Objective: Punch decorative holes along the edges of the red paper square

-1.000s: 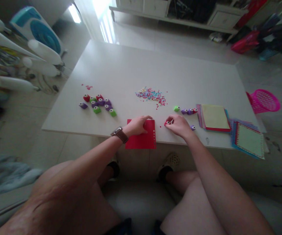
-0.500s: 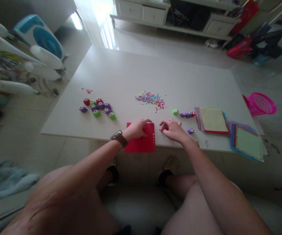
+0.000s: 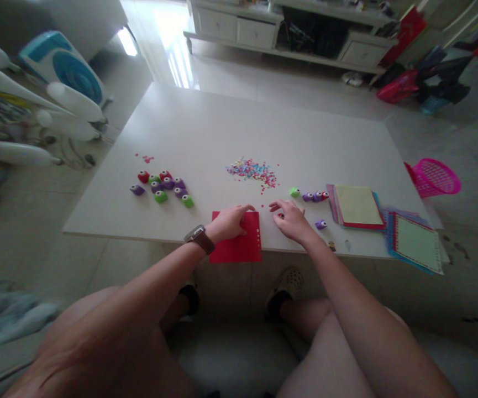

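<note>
Left hand (image 3: 231, 222): lies on the red sheet (image 3: 239, 251), thumb and forefinger spread apart, pinching nothing that I can see from here.
Red sheet: under the left hand, its near part overhanging the edge of the white table (image 3: 313, 138). Light palm pressure could let it slide; a knock to the overhang could crease it.
Hole row (image 3: 258, 237): right of the left hand, down the sheet's margin. Any further hole set too close could tear the strip between.
Right hand (image 3: 290, 220): low over the table, right of the left hand and clear of the sheet, fingers bent and partly spread.
Red punch (image 3: 280, 216): beneath the right hand's fingers, which cover most of it; I cannot tell whether it is gripped. A loose hold could let it skid.
Red chip (image 3: 262, 206): beyond the gap between the hands. A sheet shifted forward could trap it underneath.
Confetti heap (image 3: 253, 170): beyond both hands. A quick forward sweep could scatter it.
Purple punch (image 3: 320, 224): just right of the right hand. An outward wrist swing could knock it away.
</note>
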`<state>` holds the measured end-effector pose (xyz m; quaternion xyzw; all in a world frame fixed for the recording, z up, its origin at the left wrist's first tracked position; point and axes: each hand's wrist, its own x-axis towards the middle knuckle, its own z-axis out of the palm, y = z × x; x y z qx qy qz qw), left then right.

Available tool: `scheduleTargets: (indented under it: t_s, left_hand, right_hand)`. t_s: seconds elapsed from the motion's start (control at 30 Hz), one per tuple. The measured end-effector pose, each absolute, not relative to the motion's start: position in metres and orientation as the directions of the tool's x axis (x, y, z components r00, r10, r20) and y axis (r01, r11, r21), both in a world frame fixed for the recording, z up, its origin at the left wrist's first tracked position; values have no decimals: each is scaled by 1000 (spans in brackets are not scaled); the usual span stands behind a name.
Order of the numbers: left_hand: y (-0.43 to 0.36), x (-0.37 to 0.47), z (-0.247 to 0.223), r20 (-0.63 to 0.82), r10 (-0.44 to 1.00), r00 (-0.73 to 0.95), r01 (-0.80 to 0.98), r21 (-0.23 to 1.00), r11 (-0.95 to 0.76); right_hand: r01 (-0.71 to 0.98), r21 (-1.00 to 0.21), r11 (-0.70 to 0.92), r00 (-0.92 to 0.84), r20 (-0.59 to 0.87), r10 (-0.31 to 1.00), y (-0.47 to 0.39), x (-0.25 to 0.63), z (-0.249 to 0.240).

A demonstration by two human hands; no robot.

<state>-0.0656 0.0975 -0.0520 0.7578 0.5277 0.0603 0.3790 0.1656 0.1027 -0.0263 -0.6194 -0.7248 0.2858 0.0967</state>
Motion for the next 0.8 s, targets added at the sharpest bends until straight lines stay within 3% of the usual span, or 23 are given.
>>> scheduleTargets:
  t_s: [0.27,0.6,0.8]
  left_hand:
    - [95,-65,-47,-330,840,431,764,629,-145]
    - [92,-65,-48,-320,838,441,749,646,-148]
    - [95,-66,-53,-318,838,443,743,653,-146]
  right_hand:
    - [839,-539,69,-239,-253,937,110,148,-32]
    - [846,-530,49,-136,-125,983,116,143,-38]
    - [906,-423,28,-89,-124,988,113,160,-42]
